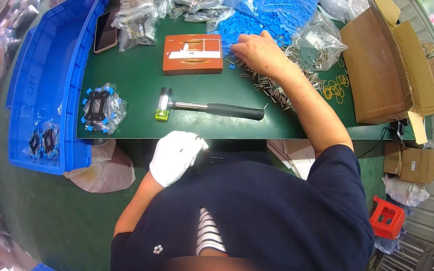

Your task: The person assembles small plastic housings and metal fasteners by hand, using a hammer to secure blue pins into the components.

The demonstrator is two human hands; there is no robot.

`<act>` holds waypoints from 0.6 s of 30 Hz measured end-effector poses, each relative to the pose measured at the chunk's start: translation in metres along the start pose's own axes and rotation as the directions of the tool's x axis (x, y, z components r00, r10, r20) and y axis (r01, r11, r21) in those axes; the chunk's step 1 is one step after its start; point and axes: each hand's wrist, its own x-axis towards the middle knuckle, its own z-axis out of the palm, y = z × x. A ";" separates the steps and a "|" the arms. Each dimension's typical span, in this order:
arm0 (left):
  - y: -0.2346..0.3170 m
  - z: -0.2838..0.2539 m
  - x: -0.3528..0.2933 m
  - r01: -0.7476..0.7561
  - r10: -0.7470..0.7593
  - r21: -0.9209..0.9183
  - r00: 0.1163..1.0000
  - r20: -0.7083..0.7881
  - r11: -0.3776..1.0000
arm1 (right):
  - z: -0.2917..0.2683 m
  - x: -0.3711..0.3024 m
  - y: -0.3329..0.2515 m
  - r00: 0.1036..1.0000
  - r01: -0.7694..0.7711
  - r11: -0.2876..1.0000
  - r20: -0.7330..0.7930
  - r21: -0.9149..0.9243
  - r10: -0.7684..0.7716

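A white glove covers my left hand (175, 154), which is held just off the near table edge. Its fingers are closed around something small, and only a thin dark tip shows above them. Bare, my right hand (262, 54) reaches to the front edge of a heap of small blue plastic pieces (276, 2). Its fingers are bent down among them, and what they pinch is hidden. Loose metal pins (273, 90) lie beneath the right wrist. Between my hands rests a mallet (210, 107) with a black grip and a yellow-green face. An orange-brown block (193, 55) with a slotted metal top sits behind it.
A blue crate (51, 79) stands at the left, with bagged black parts inside. On the green table are another bagged black part (100, 107), a phone (106, 31), bagged metal parts (153, 4) and yellow rubber bands (335, 88). An open cardboard box (377, 70) stands right.
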 end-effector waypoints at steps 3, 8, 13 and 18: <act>-0.005 0.002 -0.001 -0.081 0.084 0.069 0.996 -0.034 0.994 | -0.003 0.000 -0.002 0.999 0.023 1.000 0.023 -0.011 -0.023; 0.002 0.000 0.000 0.038 -0.039 0.020 0.999 0.016 0.999 | -0.006 0.003 0.001 0.995 0.077 0.997 0.065 0.014 -0.078; -0.003 0.001 -0.003 0.020 -0.020 0.012 1.000 0.000 1.000 | -0.014 0.003 -0.007 0.994 0.082 0.996 0.071 -0.014 -0.081; -0.003 0.001 -0.002 0.042 -0.042 0.017 0.999 0.010 0.999 | -0.012 0.004 -0.008 0.992 0.106 0.994 0.070 0.004 -0.106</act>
